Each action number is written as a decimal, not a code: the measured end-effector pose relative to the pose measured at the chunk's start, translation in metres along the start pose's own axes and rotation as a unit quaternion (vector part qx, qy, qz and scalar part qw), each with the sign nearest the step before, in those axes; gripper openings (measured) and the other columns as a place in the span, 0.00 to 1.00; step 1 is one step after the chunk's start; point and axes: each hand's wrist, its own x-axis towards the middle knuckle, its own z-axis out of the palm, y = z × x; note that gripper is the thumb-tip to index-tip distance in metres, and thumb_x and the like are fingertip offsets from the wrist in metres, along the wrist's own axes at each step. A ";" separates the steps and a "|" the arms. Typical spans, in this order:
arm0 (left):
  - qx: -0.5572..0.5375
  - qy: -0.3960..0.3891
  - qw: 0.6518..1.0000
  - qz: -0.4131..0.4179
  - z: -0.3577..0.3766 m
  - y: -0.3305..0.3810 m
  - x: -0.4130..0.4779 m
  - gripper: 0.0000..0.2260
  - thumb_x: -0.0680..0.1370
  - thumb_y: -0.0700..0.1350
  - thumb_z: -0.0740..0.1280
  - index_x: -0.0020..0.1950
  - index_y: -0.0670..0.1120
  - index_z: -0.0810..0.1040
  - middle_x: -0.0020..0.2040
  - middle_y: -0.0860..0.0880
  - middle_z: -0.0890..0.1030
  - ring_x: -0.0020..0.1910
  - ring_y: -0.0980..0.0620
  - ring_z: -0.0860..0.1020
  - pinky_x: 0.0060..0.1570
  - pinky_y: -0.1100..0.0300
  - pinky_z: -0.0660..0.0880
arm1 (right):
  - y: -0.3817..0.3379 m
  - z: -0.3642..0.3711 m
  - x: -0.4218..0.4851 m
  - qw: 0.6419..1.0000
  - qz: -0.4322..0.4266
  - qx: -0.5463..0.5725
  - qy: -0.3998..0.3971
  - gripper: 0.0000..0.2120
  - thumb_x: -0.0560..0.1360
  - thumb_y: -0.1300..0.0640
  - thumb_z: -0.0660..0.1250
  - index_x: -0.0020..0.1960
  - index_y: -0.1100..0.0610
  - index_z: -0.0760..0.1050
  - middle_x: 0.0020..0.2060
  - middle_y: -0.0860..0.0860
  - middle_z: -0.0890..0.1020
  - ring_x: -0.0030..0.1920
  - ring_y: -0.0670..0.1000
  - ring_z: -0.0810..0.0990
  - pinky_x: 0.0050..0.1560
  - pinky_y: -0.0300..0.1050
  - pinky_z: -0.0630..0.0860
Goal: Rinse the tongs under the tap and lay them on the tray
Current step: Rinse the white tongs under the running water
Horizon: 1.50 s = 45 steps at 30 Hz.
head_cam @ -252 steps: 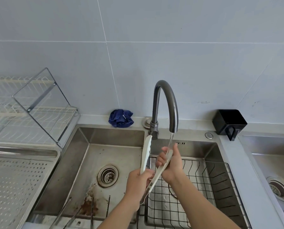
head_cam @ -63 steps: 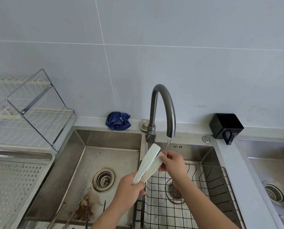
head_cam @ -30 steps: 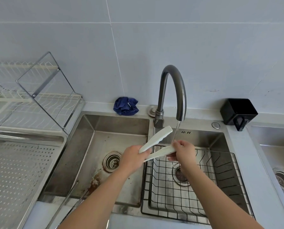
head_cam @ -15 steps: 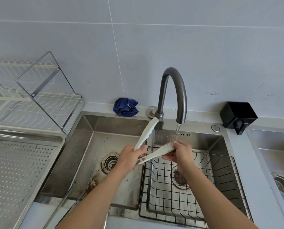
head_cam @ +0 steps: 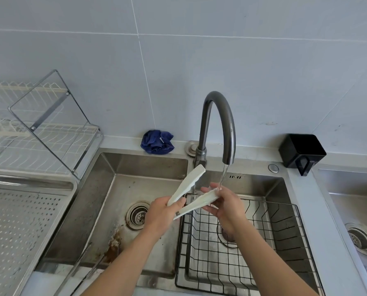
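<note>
White tongs held above sink, arms spread in V; left hand grips hinge end, fingers curled round it; right hand pinches tip of lower arm, thumb above, fingers beneath, under thin stream from tap; upper arm points toward tap base; wire basket in right basin below; perforated tray on worktop at far left, well apart.

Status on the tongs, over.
Left hand grips white plastic tongs at hinge. Right hand pinches lower arm under stream from dark curved tap. Perforated metal tray unobstructed.
</note>
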 end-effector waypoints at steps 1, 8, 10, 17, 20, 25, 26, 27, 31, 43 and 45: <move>0.009 0.004 1.000 0.000 -0.001 -0.001 -0.001 0.24 0.69 0.66 0.67 0.37 0.44 0.81 0.31 0.47 0.81 0.35 0.42 0.81 0.45 0.42 0.78 | 0.002 -0.001 0.000 0.999 -0.016 -0.037 0.004 0.11 0.81 0.67 0.60 0.61 0.63 0.76 0.49 0.60 0.88 0.47 0.58 0.89 0.40 0.51 0.85; 0.199 0.029 0.977 0.064 0.005 0.014 -0.007 0.21 0.70 0.70 0.59 0.31 0.54 0.75 0.26 0.55 0.75 0.28 0.52 0.74 0.31 0.56 0.64 | 0.003 0.008 0.004 0.937 -0.015 -0.347 0.034 0.24 0.65 0.63 0.80 0.55 0.57 0.71 0.46 0.58 0.82 0.34 0.52 0.83 0.30 0.48 0.83; 0.234 0.033 0.969 0.069 0.005 0.018 -0.006 0.23 0.70 0.71 0.57 0.33 0.52 0.75 0.29 0.53 0.77 0.31 0.51 0.77 0.31 0.56 0.67 | 0.004 0.009 0.006 0.945 -0.011 -0.324 0.034 0.25 0.66 0.64 0.80 0.57 0.57 0.72 0.44 0.58 0.83 0.32 0.49 0.82 0.30 0.44 0.81; 0.177 0.051 0.981 0.055 -0.004 0.012 -0.001 0.23 0.67 0.73 0.58 0.31 0.55 0.76 0.26 0.55 0.73 0.29 0.51 0.73 0.33 0.55 0.67 | -0.002 -0.004 0.011 0.979 -0.021 -0.195 0.047 0.12 0.82 0.68 0.60 0.63 0.63 0.77 0.39 0.60 0.84 0.31 0.54 0.85 0.30 0.47 0.83; 0.168 0.054 0.983 0.047 0.002 0.014 -0.004 0.20 0.66 0.73 0.58 0.30 0.59 0.75 0.26 0.54 0.74 0.29 0.51 0.73 0.33 0.55 0.66 | 0.011 0.004 0.007 0.994 -0.025 -0.109 0.016 0.18 0.80 0.71 0.61 0.65 0.55 0.73 0.49 0.61 0.87 0.45 0.58 0.88 0.38 0.51 0.84; 0.175 0.083 0.980 0.049 -0.001 0.010 -0.009 0.19 0.71 0.68 0.61 0.30 0.55 0.74 0.26 0.55 0.74 0.29 0.53 0.73 0.32 0.56 0.67 | 0.019 0.004 0.007 0.999 -0.033 0.006 0.019 0.10 0.83 0.67 0.61 0.65 0.65 0.71 0.50 0.62 0.87 0.47 0.62 0.88 0.40 0.51 0.85; 0.181 0.097 0.977 0.051 -0.002 0.008 -0.012 0.18 0.72 0.67 0.61 0.31 0.56 0.74 0.26 0.56 0.74 0.28 0.54 0.73 0.31 0.57 0.66 | 0.018 0.002 0.008 0.998 -0.041 0.013 0.039 0.10 0.85 0.63 0.60 0.63 0.66 0.74 0.48 0.61 0.87 0.43 0.60 0.88 0.39 0.49 0.85; 0.185 0.110 0.975 0.051 -0.003 0.006 -0.014 0.17 0.73 0.66 0.61 0.32 0.56 0.74 0.25 0.56 0.74 0.28 0.55 0.74 0.30 0.58 0.66 | 0.018 0.002 0.009 0.997 -0.047 0.015 0.055 0.12 0.86 0.61 0.59 0.62 0.67 0.75 0.46 0.60 0.87 0.41 0.59 0.87 0.38 0.47 0.85; 0.191 0.123 0.973 0.044 -0.006 0.000 -0.023 0.15 0.74 0.64 0.60 0.36 0.56 0.77 0.27 0.54 0.75 0.28 0.54 0.76 0.32 0.56 0.72 | 0.020 0.005 0.006 0.998 -0.060 -0.029 0.011 0.12 0.85 0.57 0.63 0.59 0.64 0.81 0.46 0.60 0.88 0.42 0.58 0.86 0.41 0.48 0.85; -0.174 -0.091 0.961 -0.193 0.007 0.010 -0.026 0.16 0.77 0.54 0.69 0.48 0.42 0.85 0.42 0.40 0.87 0.28 0.50 0.78 0.21 0.63 0.64 | 0.012 0.007 0.001 0.997 -0.030 0.071 -0.013 0.15 0.84 0.48 0.62 0.59 0.57 0.80 0.48 0.57 0.86 0.48 0.55 0.84 0.56 0.56 0.81; -0.207 -0.132 0.934 -0.259 0.009 0.007 -0.026 0.18 0.76 0.58 0.70 0.43 0.43 0.86 0.43 0.39 0.87 0.27 0.49 0.78 0.21 0.65 0.62 | 0.010 0.008 -0.003 0.982 0.009 0.175 -0.068 0.18 0.84 0.46 0.60 0.59 0.60 0.78 0.42 0.59 0.83 0.45 0.58 0.83 0.62 0.58 0.78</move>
